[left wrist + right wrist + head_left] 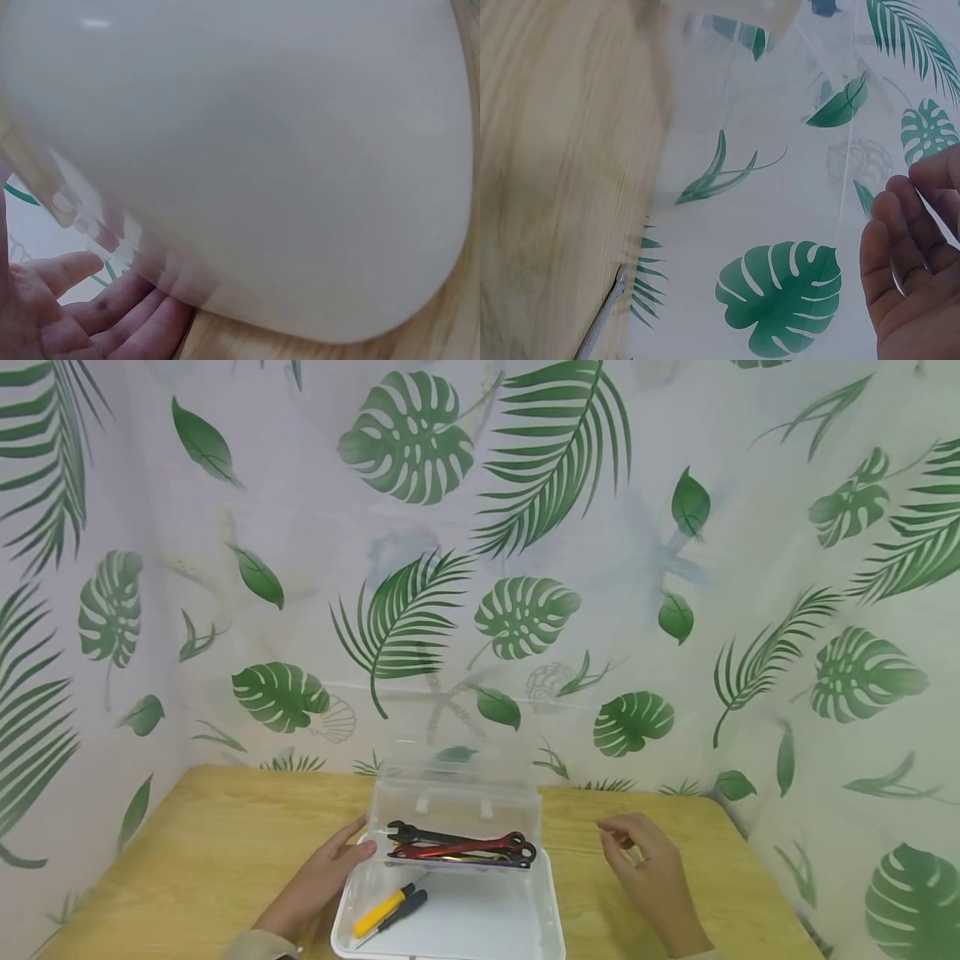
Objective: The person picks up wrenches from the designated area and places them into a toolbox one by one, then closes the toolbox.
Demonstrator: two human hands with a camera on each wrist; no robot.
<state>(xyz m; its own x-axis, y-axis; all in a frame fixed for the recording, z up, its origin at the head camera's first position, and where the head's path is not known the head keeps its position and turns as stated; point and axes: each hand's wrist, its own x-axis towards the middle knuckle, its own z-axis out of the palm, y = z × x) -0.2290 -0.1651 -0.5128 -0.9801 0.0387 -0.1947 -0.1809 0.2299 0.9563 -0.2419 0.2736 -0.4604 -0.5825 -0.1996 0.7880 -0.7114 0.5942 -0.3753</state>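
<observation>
A white plastic box (553, 893) stands at the table's front with its clear lid (457, 793) raised. A translucent tray at its back holds several combination wrenches, among them a black wrench (397, 832) and a red wrench (480, 845). A yellow-handled screwdriver (378, 914) and a black-handled screwdriver (405, 908) lie on the box floor. My left hand (326, 877) touches the box's left side, its thumb by the tray; in the left wrist view, fairly straight fingers (154, 322) lie against the outer wall. Loosely bent and holding nothing, my right hand (648, 868) hovers right of the box.
A slim metal tool (604, 311) lies on the table near its back edge in the right wrist view. The wooden table (247, 827) ends at a leaf-printed backdrop (525, 718), which also rises along the left and right sides.
</observation>
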